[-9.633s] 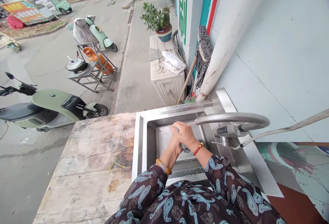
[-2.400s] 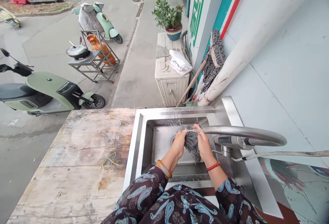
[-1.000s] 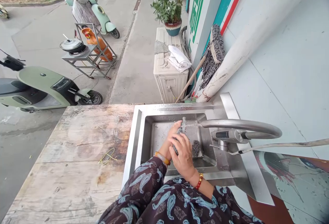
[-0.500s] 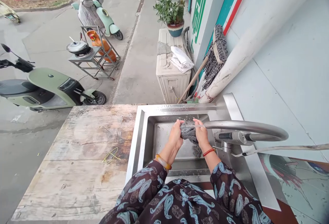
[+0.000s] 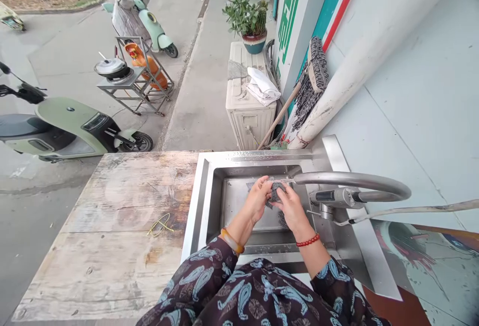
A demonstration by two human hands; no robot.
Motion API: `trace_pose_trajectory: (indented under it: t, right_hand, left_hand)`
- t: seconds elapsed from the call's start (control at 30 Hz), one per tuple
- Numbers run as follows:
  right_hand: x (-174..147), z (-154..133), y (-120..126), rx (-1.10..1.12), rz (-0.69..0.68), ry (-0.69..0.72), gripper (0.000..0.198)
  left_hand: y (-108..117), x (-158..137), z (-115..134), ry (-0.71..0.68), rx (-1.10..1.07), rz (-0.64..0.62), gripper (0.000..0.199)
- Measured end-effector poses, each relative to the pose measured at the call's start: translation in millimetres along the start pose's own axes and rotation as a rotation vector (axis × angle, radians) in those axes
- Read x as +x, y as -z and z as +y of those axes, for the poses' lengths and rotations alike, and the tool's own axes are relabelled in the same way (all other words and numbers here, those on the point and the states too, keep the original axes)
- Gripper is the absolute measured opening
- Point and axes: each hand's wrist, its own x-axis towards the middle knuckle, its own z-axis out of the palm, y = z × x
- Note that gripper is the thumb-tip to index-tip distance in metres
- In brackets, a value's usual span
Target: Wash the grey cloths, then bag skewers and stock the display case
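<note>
My left hand (image 5: 258, 198) and my right hand (image 5: 291, 207) are close together over the sink (image 5: 235, 206). Both are closed on a dark grey cloth (image 5: 277, 192), bunched small between the fingers. Water from the curved metal faucet (image 5: 348, 178) runs onto the hands and the cloth. Under my right hand, a dark scrubber-like clump (image 5: 283, 219) lies on the sink floor, partly covered by the hand. The palm sides of both hands are hidden.
Left of the sink is a wooden tabletop (image 5: 108, 251) with a thin yellow string (image 5: 160, 225) on it. Beyond the sink stand an outdoor unit (image 5: 247, 121) with folded white cloth (image 5: 263, 86), a potted plant (image 5: 255, 44) and a mop (image 5: 316, 69). A pale pipe (image 5: 348, 76) slants at the right.
The cloth was stretched between my hands; now it is bunched smaller. My right hand has turned over it, back upward, and the hands are closer together.
</note>
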Motion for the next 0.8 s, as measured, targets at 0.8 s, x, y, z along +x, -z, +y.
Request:
trace_pose_trajectory:
  t: [0.8]
  right_hand:
    - [-5, 9, 10, 0.135, 0.165, -0.027, 0.036]
  left_hand:
    - [34, -9, 5, -0.151, 0.019, -0.001, 0.018]
